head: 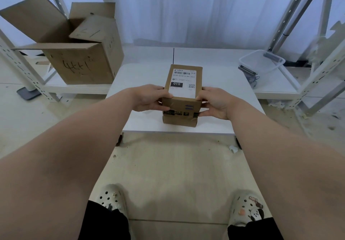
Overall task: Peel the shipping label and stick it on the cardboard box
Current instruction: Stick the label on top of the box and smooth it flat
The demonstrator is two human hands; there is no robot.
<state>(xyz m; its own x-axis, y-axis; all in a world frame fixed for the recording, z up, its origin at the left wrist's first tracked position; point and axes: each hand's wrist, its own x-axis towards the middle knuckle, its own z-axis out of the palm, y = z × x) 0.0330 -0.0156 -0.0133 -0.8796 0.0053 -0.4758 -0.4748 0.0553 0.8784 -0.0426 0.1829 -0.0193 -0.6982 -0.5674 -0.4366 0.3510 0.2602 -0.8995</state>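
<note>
Head view: both arms reach forward. The left hand (149,98) and right hand (214,102) grip the sides of the cardboard box (180,109) on the white table (224,109); the shipping label (183,83) lies flat on its top.

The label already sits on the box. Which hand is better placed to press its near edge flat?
The left hand, narrowly: its thumb overlaps the label; the right hand has its thumb only beside it. Both grip the box.
</note>
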